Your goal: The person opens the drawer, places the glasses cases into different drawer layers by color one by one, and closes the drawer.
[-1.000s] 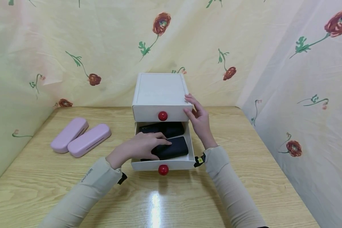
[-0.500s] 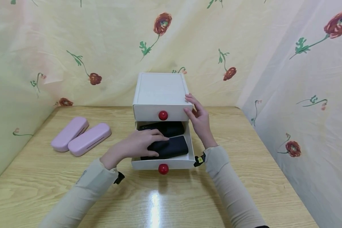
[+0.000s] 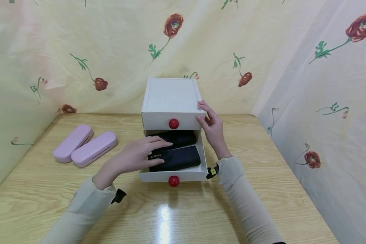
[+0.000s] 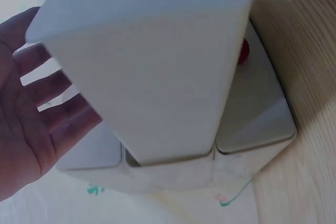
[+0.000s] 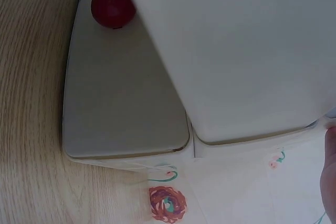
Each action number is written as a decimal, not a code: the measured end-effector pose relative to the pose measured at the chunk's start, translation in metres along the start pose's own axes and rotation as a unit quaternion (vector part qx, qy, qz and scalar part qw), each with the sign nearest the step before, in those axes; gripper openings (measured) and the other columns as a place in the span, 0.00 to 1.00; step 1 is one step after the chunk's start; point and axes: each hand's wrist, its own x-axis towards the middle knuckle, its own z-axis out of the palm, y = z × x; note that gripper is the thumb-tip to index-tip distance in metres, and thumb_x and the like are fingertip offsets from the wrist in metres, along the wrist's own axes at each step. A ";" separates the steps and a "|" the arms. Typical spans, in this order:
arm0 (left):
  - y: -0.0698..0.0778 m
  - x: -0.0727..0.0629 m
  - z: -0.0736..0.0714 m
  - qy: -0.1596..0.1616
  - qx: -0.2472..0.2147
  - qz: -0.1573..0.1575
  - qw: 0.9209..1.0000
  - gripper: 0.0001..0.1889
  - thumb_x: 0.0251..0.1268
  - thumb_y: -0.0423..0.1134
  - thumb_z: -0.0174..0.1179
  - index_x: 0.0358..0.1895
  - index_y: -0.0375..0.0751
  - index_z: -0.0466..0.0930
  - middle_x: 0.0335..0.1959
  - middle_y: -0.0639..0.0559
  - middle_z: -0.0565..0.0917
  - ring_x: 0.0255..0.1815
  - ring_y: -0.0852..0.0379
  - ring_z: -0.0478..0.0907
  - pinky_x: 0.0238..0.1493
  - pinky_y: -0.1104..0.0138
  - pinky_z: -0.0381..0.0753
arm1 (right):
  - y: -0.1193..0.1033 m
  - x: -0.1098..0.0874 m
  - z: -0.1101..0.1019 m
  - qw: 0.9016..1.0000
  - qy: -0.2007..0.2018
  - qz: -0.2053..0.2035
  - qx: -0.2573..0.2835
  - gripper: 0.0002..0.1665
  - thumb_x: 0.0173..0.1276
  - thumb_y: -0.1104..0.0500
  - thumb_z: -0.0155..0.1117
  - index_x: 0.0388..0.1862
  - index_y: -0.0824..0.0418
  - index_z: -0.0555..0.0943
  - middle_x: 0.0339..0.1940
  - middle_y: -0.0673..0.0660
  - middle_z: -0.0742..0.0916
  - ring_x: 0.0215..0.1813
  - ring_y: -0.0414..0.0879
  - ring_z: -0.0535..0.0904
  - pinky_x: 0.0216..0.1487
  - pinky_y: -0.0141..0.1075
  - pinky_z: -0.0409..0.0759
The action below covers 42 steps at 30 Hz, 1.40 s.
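Note:
In the head view a white two-drawer cabinet [image 3: 174,95] has its lower drawer [image 3: 189,176] pulled out. Two black glasses cases lie inside: the front case [image 3: 180,158] shows lettering at its left end, the rear case [image 3: 183,137] is partly hidden. My left hand [image 3: 137,152] hovers over the drawer's left side with its fingers extended, overlapping both cases; whether it touches them I cannot tell. The left wrist view shows its palm and fingers [image 4: 58,111] beside the drawer wall. My right hand [image 3: 213,130] holds the cabinet's right front corner, thumb on the front and fingertips on top.
Two pink glasses cases [image 3: 94,149] lie against each other on the wooden table [image 3: 183,217], left of the cabinet. Red knobs [image 3: 174,181] stick out from both drawer fronts. Flowered cloth [image 3: 125,51] hangs behind and at both sides.
My left hand has drawn back to the left, uncovering the front black case and its lettering. The right hand stays on the cabinet corner, and the cases remain in the drawer.

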 end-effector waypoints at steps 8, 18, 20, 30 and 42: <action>-0.006 -0.023 -0.010 0.072 -0.042 -0.058 0.995 0.24 0.61 0.41 0.66 0.62 0.45 0.77 0.57 0.46 0.82 0.41 0.53 0.82 0.36 0.64 0.84 | -0.001 0.000 0.000 1.000 -0.001 -0.003 0.001 0.23 0.70 0.64 0.60 0.63 0.65 0.75 0.69 0.58 0.76 0.76 0.39 0.62 0.73 0.45 0.67; -0.017 -0.057 -0.013 0.110 -0.098 -0.121 0.982 0.19 0.67 0.40 0.61 0.60 0.45 0.77 0.58 0.48 0.82 0.53 0.48 0.81 0.47 0.55 0.85 | 0.000 -0.003 0.000 1.000 0.000 -0.003 -0.002 0.23 0.69 0.65 0.61 0.63 0.66 0.75 0.69 0.58 0.76 0.77 0.40 0.61 0.73 0.45 0.66; -0.018 -0.061 -0.013 0.117 -0.096 -0.123 0.981 0.19 0.67 0.39 0.61 0.60 0.44 0.77 0.56 0.49 0.83 0.51 0.49 0.82 0.45 0.57 0.86 | -0.001 -0.003 0.001 1.000 0.000 0.000 -0.003 0.23 0.69 0.65 0.60 0.63 0.66 0.74 0.69 0.58 0.76 0.77 0.41 0.60 0.73 0.46 0.66; -0.021 -0.078 -0.009 0.107 -0.146 -0.133 0.974 0.17 0.69 0.37 0.59 0.59 0.42 0.78 0.48 0.52 0.85 0.44 0.56 0.83 0.40 0.70 0.85 | 0.000 -0.001 0.000 1.000 0.000 -0.005 -0.002 0.24 0.70 0.62 0.61 0.63 0.64 0.75 0.69 0.56 0.75 0.76 0.38 0.61 0.73 0.44 0.67; -0.024 -0.099 0.002 0.065 -0.208 -0.154 0.964 0.06 0.68 0.38 0.60 0.44 0.45 0.83 0.40 0.54 0.86 0.41 0.71 0.79 0.34 0.71 0.83 | 0.000 -0.001 0.000 1.000 -0.001 -0.006 0.003 0.23 0.70 0.64 0.60 0.63 0.66 0.74 0.69 0.57 0.75 0.77 0.40 0.61 0.74 0.46 0.66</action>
